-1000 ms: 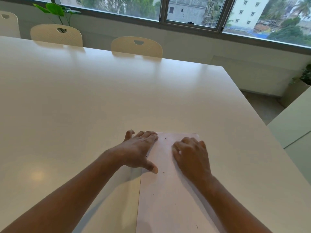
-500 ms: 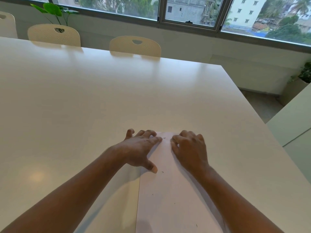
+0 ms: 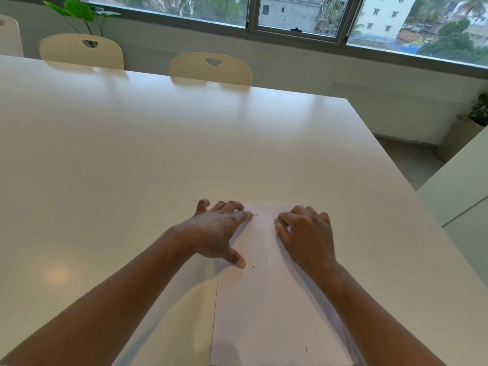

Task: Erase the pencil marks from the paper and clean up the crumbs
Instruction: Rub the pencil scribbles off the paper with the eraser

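A white sheet of paper (image 3: 266,291) lies on the white table (image 3: 158,154) near its front edge. Several small dark crumbs are scattered on it, one by the far edge (image 3: 256,214) and one near my left thumb (image 3: 253,266). My left hand (image 3: 219,233) presses flat on the sheet's upper left edge, fingers spread and holding nothing. My right hand (image 3: 306,233) rests on the upper right part of the sheet with its fingers curled down. Whatever is under those fingers is hidden. No pencil marks show on the visible paper.
Cream chairs (image 3: 211,68) (image 3: 81,50) stand along the table's far side under a window. A leafy plant (image 3: 79,11) is behind them. The table's right edge (image 3: 412,186) drops to the floor, with another pale surface (image 3: 459,196) beyond it.
My right hand has slid a little toward the paper's far edge. My left hand stays pressed in the same spot.
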The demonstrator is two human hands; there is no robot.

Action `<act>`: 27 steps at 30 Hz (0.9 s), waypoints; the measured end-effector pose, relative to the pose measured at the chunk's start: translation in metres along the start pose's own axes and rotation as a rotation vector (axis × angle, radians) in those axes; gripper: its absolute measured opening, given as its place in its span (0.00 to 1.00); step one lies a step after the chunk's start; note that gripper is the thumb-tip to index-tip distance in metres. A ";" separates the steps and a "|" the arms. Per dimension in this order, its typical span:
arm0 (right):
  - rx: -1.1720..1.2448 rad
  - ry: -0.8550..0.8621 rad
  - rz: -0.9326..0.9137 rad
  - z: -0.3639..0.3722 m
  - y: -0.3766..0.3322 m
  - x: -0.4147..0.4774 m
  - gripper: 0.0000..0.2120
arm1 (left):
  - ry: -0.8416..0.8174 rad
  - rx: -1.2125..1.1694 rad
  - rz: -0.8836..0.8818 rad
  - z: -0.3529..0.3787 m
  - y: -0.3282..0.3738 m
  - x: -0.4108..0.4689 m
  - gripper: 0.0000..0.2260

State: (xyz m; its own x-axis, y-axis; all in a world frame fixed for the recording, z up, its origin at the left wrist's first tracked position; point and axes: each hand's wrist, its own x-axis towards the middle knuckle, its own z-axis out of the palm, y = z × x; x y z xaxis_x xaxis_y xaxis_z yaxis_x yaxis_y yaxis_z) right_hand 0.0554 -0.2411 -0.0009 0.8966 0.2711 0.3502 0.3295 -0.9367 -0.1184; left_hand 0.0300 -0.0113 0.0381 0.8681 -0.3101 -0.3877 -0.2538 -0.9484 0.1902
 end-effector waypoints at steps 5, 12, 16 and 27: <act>0.020 -0.020 -0.219 -0.004 -0.019 -0.039 0.12 | -0.004 0.019 -0.001 -0.001 0.001 0.001 0.51; 0.002 0.002 -0.110 -0.014 -0.012 -0.058 0.14 | 0.009 0.027 0.000 0.000 0.001 0.001 0.51; -0.025 -0.026 -0.117 -0.025 0.001 -0.077 0.13 | 0.015 0.025 0.000 -0.001 0.001 0.002 0.51; -0.098 -0.069 -0.058 -0.063 0.001 -0.108 0.15 | 0.015 0.063 -0.010 -0.004 0.005 0.003 0.50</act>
State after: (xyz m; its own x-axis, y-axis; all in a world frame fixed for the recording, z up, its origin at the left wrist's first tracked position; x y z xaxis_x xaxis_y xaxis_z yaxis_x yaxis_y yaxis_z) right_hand -0.0602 -0.2850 0.0192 0.8962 0.3366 0.2889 0.3536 -0.9354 -0.0072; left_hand 0.0335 -0.0167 0.0413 0.8769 -0.3002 -0.3753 -0.2712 -0.9538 0.1293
